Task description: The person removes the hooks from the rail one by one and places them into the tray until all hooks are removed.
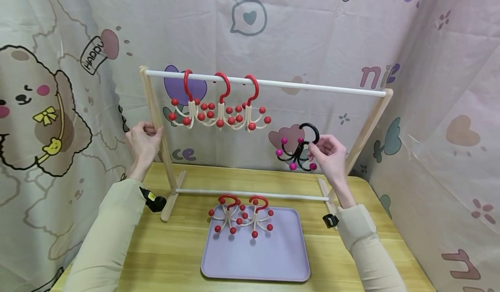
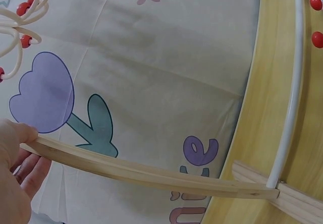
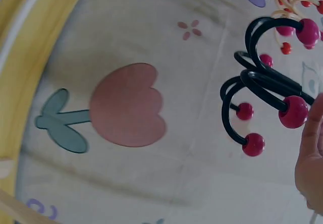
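Head view, seen from where I stand: one left hand (image 1: 143,143), thumb and fingers gripping the left wooden post (image 1: 169,170); one right hand (image 1: 330,153), pinching one black hanger (image 1: 300,149) with pink balls, near its hook, in the air below the white top rail (image 1: 324,89); three red-hooked hangers (image 1: 221,109), hung along that rail's left half; two matching hangers (image 1: 255,218), at the far end of one lilac tray (image 1: 258,261); one wooden table (image 1: 168,248), beneath.

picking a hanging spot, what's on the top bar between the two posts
Three red-hooked hangers hang from the top bar, nearer the left post; from there to the right post the bar is bare in the head view.
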A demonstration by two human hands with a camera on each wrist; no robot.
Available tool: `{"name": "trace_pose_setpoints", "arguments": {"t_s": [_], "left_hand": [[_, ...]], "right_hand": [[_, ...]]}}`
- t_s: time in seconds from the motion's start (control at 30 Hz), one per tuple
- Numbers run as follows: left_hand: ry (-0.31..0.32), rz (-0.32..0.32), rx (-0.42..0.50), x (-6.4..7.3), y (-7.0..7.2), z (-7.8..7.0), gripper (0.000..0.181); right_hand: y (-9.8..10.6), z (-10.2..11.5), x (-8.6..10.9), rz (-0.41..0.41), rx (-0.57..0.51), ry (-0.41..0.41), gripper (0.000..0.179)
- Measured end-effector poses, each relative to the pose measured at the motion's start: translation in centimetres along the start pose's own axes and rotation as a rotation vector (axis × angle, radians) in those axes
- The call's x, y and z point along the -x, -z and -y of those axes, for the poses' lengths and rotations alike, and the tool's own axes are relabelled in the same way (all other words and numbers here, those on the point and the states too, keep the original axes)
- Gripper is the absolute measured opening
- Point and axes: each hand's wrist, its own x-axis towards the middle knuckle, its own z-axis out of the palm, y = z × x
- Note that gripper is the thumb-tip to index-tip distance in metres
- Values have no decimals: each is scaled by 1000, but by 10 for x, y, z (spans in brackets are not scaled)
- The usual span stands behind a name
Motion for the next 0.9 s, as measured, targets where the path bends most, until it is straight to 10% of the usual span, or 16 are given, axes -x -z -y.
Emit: {"name": "trace_pose_setpoints", "arguments": {"t_s": [0.9], "left_hand": [[-16,-2,15,0,-1,1,26]], "right_hand": [[22,-79,70,348,-62,-124,16]]}}
